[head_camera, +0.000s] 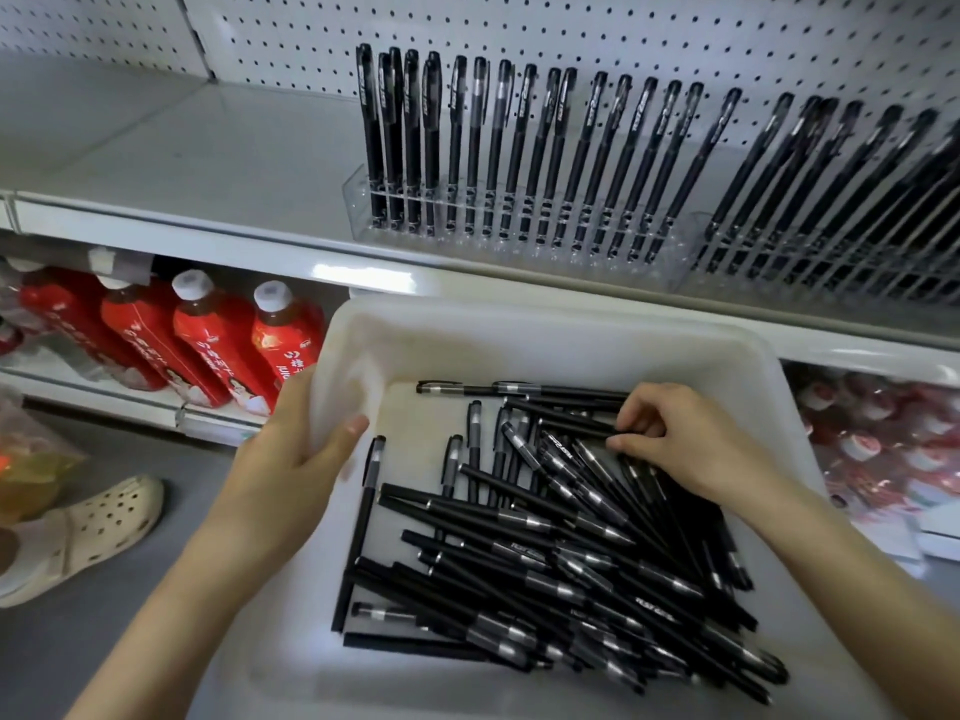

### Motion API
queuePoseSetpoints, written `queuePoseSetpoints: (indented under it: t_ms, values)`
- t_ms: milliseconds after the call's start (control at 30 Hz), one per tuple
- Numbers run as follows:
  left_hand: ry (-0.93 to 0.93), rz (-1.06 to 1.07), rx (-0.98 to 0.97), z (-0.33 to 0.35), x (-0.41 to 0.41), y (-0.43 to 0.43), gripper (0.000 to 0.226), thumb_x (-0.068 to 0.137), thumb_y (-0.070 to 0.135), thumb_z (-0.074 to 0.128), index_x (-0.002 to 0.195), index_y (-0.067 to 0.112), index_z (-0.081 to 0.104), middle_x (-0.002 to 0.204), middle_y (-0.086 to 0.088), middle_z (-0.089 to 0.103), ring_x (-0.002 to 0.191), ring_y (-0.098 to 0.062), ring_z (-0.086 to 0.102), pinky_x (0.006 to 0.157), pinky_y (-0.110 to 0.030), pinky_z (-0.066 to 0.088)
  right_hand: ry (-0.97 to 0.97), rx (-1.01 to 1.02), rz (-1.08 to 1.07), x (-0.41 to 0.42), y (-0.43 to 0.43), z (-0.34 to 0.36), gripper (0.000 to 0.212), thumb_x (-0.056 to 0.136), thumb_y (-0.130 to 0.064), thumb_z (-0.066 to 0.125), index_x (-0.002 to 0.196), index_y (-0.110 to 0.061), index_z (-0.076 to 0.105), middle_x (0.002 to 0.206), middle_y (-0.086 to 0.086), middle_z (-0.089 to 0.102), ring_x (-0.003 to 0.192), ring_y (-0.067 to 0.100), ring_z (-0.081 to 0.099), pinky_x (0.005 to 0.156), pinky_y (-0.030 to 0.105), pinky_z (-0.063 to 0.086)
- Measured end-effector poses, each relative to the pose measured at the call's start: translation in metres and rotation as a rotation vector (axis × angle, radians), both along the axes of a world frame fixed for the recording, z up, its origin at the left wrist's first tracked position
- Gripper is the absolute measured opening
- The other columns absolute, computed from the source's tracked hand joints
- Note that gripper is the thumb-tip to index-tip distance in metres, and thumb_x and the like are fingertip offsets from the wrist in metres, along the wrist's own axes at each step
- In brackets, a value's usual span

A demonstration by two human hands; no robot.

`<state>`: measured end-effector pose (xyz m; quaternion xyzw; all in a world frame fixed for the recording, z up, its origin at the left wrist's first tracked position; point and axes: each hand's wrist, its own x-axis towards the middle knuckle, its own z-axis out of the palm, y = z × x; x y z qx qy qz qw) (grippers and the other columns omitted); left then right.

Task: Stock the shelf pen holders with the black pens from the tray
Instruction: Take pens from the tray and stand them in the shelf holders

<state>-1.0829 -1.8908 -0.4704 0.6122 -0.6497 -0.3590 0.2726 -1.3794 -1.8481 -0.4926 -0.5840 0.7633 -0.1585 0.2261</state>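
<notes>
Left of the white rectangular plastic tray (571, 335), a cream perforated rubber clog (78, 532) stands on the grey floor. Red-labelled drink bottles with white caps (223, 350) lie on a lower shelf, just beyond the tray's left corner. The left hand (291, 454) grips the tray's left wall, with the thumb inside and the fingers wrapped outside. Inside the tray, the black pens (545, 553) lie in a loose crossed heap. At the heap's far right, the right hand (685, 439) is curled, its fingertips pinching pens there. Above the tray, on the grey shelf, a clear plastic pen holder (519, 246) has pens standing upright in it. Above the tray's right corner, a second clear holder (831, 272) is densely filled.
</notes>
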Motion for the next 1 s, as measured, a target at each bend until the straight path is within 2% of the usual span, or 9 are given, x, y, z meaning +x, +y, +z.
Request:
queuePoseSetpoints:
  t_ms: [167, 333, 433, 500, 600, 700, 800, 900, 1000]
  values:
    - [0.019, 0.006, 0.002, 0.001, 0.0, 0.001, 0.035, 0.094, 0.026, 0.053, 0.127, 0.033, 0.045, 0.09, 0.017, 0.057, 0.081, 0.002, 0.05, 0.063, -0.017, 0.036, 0.017, 0.048, 0.028, -0.001, 0.0, -0.001, 0.026, 0.078, -0.026, 0.075, 0.063, -0.028, 0.054, 0.071, -0.007, 0.059, 0.07, 0.01, 0.054, 0.07, 0.028, 0.044]
    - [-0.027, -0.018, -0.03, 0.004, -0.001, 0.003, 0.042, 0.094, 0.03, 0.051, 0.134, 0.032, 0.041, 0.094, 0.018, 0.056, 0.08, -0.001, 0.049, 0.067, -0.029, 0.036, -0.072, -0.072, 0.049, 0.004, 0.001, 0.006, 0.02, 0.084, -0.025, 0.069, 0.071, -0.027, 0.054, 0.074, -0.006, 0.06, 0.071, 0.012, 0.058, 0.068, 0.026, 0.047]
    - [-0.18, -0.017, -0.191, 0.015, -0.003, 0.005, 0.06, 0.091, 0.036, 0.05, 0.146, 0.027, 0.027, 0.132, -0.001, 0.05, 0.114, -0.018, 0.049, 0.091, -0.031, 0.039, -0.327, -0.175, 0.04, 0.012, 0.003, 0.02, 0.016, 0.082, -0.017, 0.07, 0.076, -0.026, 0.057, 0.067, -0.003, 0.065, 0.058, 0.01, 0.062, 0.061, 0.026, 0.05]
    - [-0.203, -0.07, -0.418, 0.03, -0.009, 0.005, 0.063, 0.089, 0.039, 0.048, 0.146, 0.023, 0.028, 0.138, 0.0, 0.044, 0.122, -0.008, 0.042, 0.096, -0.023, 0.033, -0.372, -0.214, 0.114, 0.02, 0.002, 0.036, 0.016, 0.076, -0.019, 0.075, 0.075, -0.027, 0.061, 0.068, -0.009, 0.067, 0.056, 0.005, 0.059, 0.058, 0.021, 0.048]
    - [-0.08, -0.258, -0.407, 0.054, -0.025, 0.003, 0.059, 0.082, 0.053, 0.044, 0.138, 0.033, 0.04, 0.117, 0.022, 0.054, 0.099, 0.016, 0.051, 0.082, 0.002, 0.034, -0.422, -0.268, 0.235, 0.037, -0.003, 0.064, 0.015, 0.068, -0.015, 0.081, 0.072, -0.021, 0.068, 0.068, -0.008, 0.068, 0.057, 0.002, 0.059, 0.057, 0.014, 0.044]
    - [0.162, -0.348, -0.162, 0.062, -0.037, -0.004, 0.054, 0.07, 0.058, 0.049, 0.113, 0.028, 0.063, 0.088, 0.011, 0.07, 0.069, -0.001, 0.067, 0.06, -0.013, 0.05, -0.43, -0.302, 0.287, 0.049, -0.014, 0.088, 0.015, 0.064, -0.015, 0.084, 0.069, -0.019, 0.07, 0.07, -0.005, 0.069, 0.056, 0.006, 0.059, 0.056, 0.014, 0.043]
    - [0.405, -0.283, -0.025, 0.064, -0.038, -0.009, 0.025, 0.074, 0.031, 0.062, 0.088, 0.013, 0.071, 0.07, -0.007, 0.07, 0.045, -0.019, 0.061, 0.043, -0.023, 0.047, -0.396, -0.322, 0.331, 0.057, -0.026, 0.106, 0.017, 0.062, -0.018, 0.085, 0.07, -0.021, 0.07, 0.07, -0.009, 0.069, 0.059, 0.005, 0.06, 0.057, 0.013, 0.042]
    - [0.539, -0.221, 0.001, 0.066, -0.033, -0.013, 0.011, 0.079, 0.007, 0.063, 0.081, -0.001, 0.07, 0.063, -0.015, 0.067, 0.041, -0.018, 0.055, 0.039, -0.022, 0.043, -0.385, -0.328, 0.368, 0.061, -0.037, 0.124, 0.019, 0.061, -0.017, 0.086, 0.072, -0.019, 0.071, 0.073, -0.009, 0.07, 0.066, 0.004, 0.064, 0.061, 0.01, 0.046]
    - [0.612, -0.165, -0.033, 0.069, -0.024, -0.018, 0.016, 0.069, 0.015, 0.063, 0.079, 0.005, 0.072, 0.064, -0.016, 0.067, 0.043, -0.017, 0.056, 0.04, -0.022, 0.046, -0.407, -0.325, 0.359, 0.058, -0.049, 0.142, 0.017, 0.062, -0.012, 0.084, 0.075, -0.011, 0.071, 0.075, -0.002, 0.071, 0.069, 0.007, 0.067, 0.061, 0.014, 0.051]
